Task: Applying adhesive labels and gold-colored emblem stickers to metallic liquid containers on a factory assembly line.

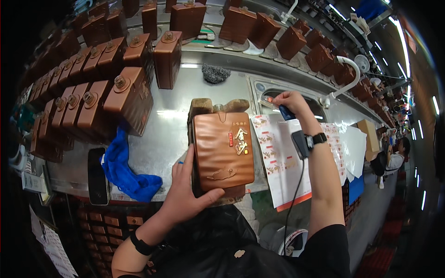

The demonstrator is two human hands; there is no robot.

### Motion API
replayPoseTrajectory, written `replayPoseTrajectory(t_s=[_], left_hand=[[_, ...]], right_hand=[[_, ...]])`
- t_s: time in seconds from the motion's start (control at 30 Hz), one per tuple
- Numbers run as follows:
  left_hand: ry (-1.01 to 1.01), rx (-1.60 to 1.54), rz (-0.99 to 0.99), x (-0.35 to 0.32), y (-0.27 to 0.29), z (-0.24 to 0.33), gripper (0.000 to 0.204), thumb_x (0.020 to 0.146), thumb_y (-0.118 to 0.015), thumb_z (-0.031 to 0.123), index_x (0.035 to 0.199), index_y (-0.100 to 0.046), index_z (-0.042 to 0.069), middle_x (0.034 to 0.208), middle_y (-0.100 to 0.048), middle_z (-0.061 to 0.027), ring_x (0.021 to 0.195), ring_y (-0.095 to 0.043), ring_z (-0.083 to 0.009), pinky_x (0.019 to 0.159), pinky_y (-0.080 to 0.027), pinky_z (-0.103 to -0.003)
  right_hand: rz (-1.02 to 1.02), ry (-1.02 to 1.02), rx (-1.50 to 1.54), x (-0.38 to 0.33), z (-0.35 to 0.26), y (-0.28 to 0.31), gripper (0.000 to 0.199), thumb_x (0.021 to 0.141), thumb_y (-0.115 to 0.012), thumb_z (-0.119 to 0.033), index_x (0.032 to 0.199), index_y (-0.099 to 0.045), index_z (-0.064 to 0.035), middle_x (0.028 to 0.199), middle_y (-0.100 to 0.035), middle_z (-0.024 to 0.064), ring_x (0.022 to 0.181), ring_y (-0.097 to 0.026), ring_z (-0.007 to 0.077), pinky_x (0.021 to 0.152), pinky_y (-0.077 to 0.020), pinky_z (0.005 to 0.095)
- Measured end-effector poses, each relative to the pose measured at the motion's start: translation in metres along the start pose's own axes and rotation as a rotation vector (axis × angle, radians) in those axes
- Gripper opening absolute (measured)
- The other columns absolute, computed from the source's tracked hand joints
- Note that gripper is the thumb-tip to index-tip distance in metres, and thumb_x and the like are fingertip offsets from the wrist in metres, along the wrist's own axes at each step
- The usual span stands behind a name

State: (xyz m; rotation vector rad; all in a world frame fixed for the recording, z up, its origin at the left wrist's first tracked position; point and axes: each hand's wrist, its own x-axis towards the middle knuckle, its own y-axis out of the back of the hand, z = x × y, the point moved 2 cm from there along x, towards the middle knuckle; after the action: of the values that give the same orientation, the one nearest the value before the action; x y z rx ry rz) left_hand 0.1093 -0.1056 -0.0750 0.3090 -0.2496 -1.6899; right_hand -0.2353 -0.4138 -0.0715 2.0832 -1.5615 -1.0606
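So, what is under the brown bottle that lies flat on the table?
The brown bottle lies in a worn wooden holder, whose blocks show beside its neck and whose edge shows below. The left hand steadies it. The holder's middle is covered.

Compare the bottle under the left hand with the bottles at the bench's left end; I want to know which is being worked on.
The bottle under the left hand lies flat, front up, in a wooden cradle; the rows of bottles stand upright. It lies alone and is held; they are packed side by side, untouched. Its gold front marks show; theirs are turned away. All are brown, flat-sided and ribbed.
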Motion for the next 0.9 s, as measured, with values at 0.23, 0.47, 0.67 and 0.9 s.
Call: replayPoseTrajectory(t_s=[0.23, 0.47, 0.67, 0.9], left_hand=[[-0.056, 0.097, 0.042, 0.006, 0.001, -0.002, 0.124, 0.074, -0.088, 0.042, 0.159, -0.011, -0.005, 0.150, -0.035, -0.0281, 0.140, -0.031, -0.0411, 0.119, -0.026, -0.049], [-0.122, 0.170, 0.057, 0.007, 0.009, -0.003, 0.123, 0.072, -0.089, 0.044, 0.156, -0.017, -0.010, 0.151, -0.033, -0.0311, 0.144, -0.027, -0.0438, 0.119, -0.028, -0.049], [-0.132, 0.191, -0.008, 0.012, 0.011, -0.005, 0.132, 0.071, -0.089, 0.049, 0.157, -0.009, -0.010, 0.153, -0.029, -0.0339, 0.147, -0.022, -0.0466, 0.120, -0.025, -0.052], [-0.027, -0.079, -0.124, 0.010, 0.009, -0.005, 0.142, 0.071, -0.085, 0.063, 0.157, 0.001, -0.010, 0.156, -0.018, -0.0401, 0.150, -0.014, -0.0510, 0.122, -0.017, -0.054]], right_hand=[[0.173, -0.096, -0.643, 0.030, 0.035, -0.013, 0.034, 0.072, -0.089, -0.040, 0.082, -0.079, -0.0086, 0.080, -0.074, 0.0131, 0.078, -0.072, 0.0286, 0.074, -0.0554, 0.0397], [0.229, 0.287, -0.411, -0.077, -0.077, -0.010, 0.021, 0.087, -0.075, -0.023, 0.088, -0.074, -0.0022, 0.066, -0.065, 0.0084, 0.058, -0.058, 0.0168, 0.058, -0.0451, 0.0312], [-0.247, 0.254, 0.088, -0.195, -0.142, -0.048, 0.008, 0.092, -0.073, -0.006, 0.093, -0.073, 0.0024, 0.080, -0.071, 0.0006, 0.075, -0.062, 0.0044, 0.067, -0.0490, 0.0219], [-0.488, 0.299, -0.095, -0.215, -0.155, -0.113, 0.011, 0.090, -0.076, -0.007, 0.095, -0.072, 0.0011, 0.080, -0.069, 0.0031, 0.073, -0.063, 0.0094, 0.067, -0.0490, 0.0256]])
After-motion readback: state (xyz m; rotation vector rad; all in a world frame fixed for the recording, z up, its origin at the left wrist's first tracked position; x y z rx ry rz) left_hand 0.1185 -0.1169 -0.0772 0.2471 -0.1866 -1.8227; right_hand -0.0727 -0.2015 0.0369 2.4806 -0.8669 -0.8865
